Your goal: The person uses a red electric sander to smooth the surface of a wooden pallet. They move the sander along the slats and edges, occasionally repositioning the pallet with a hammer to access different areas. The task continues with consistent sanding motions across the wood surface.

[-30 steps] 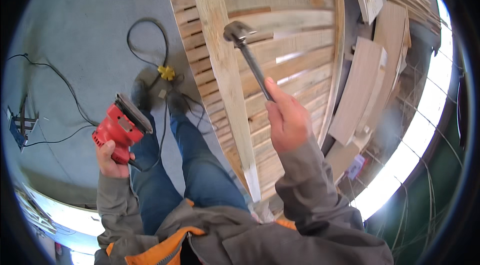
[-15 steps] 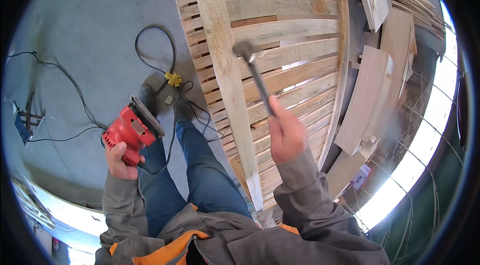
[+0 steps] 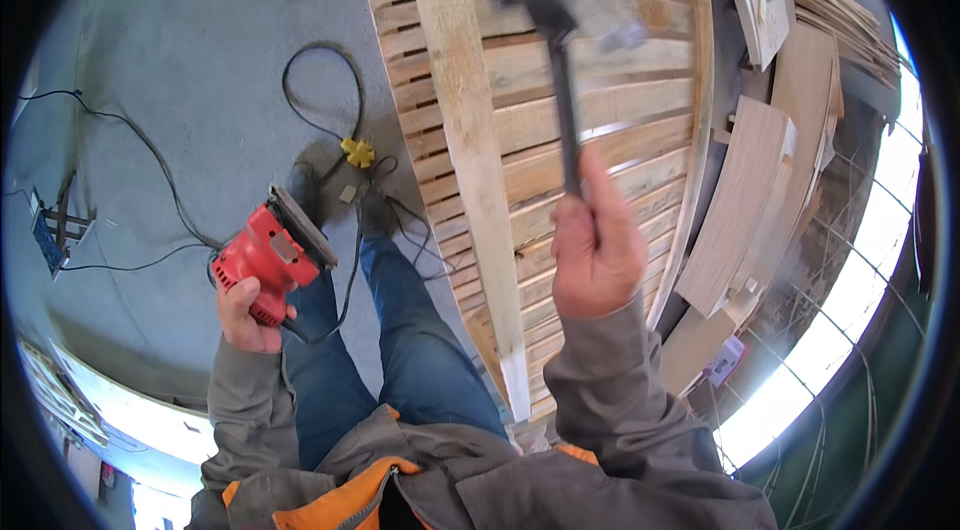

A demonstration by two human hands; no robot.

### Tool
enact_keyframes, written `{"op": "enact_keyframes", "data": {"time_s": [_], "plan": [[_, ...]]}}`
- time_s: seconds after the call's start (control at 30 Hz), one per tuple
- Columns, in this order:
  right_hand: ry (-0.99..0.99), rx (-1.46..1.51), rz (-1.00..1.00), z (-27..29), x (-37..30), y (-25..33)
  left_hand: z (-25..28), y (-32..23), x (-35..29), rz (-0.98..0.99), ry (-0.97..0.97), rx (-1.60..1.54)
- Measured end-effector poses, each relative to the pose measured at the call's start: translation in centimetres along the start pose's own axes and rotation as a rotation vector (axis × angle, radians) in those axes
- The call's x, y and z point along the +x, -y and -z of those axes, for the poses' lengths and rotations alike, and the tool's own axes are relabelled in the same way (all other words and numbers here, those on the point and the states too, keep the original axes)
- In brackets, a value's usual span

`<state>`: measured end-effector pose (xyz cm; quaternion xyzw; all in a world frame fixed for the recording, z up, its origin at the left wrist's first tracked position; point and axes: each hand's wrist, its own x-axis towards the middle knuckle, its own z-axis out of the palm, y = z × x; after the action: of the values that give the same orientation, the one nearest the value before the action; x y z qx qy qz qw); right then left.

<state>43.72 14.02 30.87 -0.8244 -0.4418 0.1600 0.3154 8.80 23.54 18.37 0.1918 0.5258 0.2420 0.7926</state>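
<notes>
My left hand (image 3: 248, 318) grips a red electric sander (image 3: 262, 265) by its body, its flat sanding pad turned up and to the right. A dark cord trails from the tool past my legs. My right hand (image 3: 598, 255) is wrapped round the dark handle of a claw hammer (image 3: 565, 95), held head up over the slatted wooden pallet (image 3: 590, 70). The hammer head is blurred by motion and appears apart from the wood. A long pale board (image 3: 450, 60) runs lengthwise along the pallet's left side.
A yellow power splitter (image 3: 357, 153) and looped black cable (image 3: 322, 48) lie on the grey floor by my feet. Beyond the pallet's right edge are stacked wood panels (image 3: 735, 200), thin strips (image 3: 840, 15) and wire mesh (image 3: 850, 260). A blue-and-dark object (image 3: 55, 230) stands far left.
The hammer has swung up, with its head now farther from me and slightly to the right. My right hand has risen a little. My left hand still holds the sander in nearly the same place.
</notes>
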Motion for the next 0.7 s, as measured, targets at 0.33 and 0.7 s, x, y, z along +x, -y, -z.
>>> {"op": "enact_keyframes", "data": {"time_s": [0.33, 0.7], "plan": [[0.192, -0.154, -0.032, -0.7, -5.6, -5.9, 0.2, -0.3, -0.1, 0.032, 0.062, 0.023], [0.223, -0.221, -0.079, -2.2, -2.8, -4.2, -0.8, -0.6, -0.3, 0.051, 0.001, 0.003]]}}
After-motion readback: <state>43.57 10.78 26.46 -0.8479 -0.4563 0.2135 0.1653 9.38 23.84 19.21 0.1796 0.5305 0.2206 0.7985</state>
